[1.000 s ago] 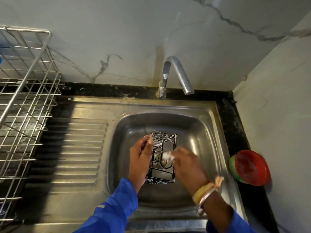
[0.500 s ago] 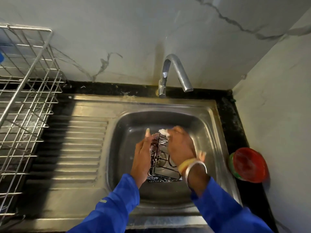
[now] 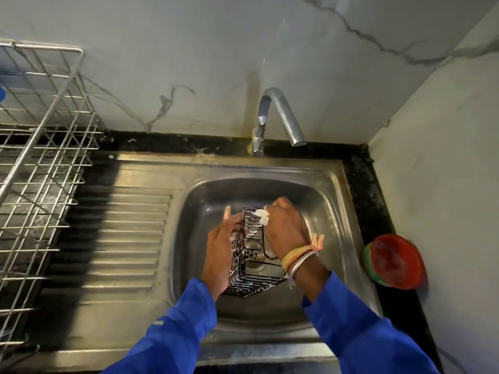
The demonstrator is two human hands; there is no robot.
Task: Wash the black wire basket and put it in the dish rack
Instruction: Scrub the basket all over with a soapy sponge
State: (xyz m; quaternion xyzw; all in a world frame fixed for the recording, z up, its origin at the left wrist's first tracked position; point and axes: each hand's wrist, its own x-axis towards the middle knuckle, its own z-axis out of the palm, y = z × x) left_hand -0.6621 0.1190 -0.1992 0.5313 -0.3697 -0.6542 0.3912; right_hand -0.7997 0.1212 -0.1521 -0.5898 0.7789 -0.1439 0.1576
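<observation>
1. Veined marble wall point(image 3: 189, 49) runs behind and on the right, meeting in a corner.
2. A steel sink point(image 3: 337, 211) with a ribbed drainboard point(image 3: 121, 233) is set in a black worktop point(image 3: 378, 198).
3. The wire rack point(image 3: 48, 157) stands at far left.
4. The basket point(image 3: 253, 282) tilts in the basin over the drain, between both hands.
5. The left hand point(image 3: 218, 255) curls round its left side; the right hand point(image 3: 283, 228) pinches a white wad point(image 3: 262, 215) against its far rim.
6. A red tub point(image 3: 391, 261) sits right of the sink, and the tap point(image 3: 280, 114) is behind it.
</observation>
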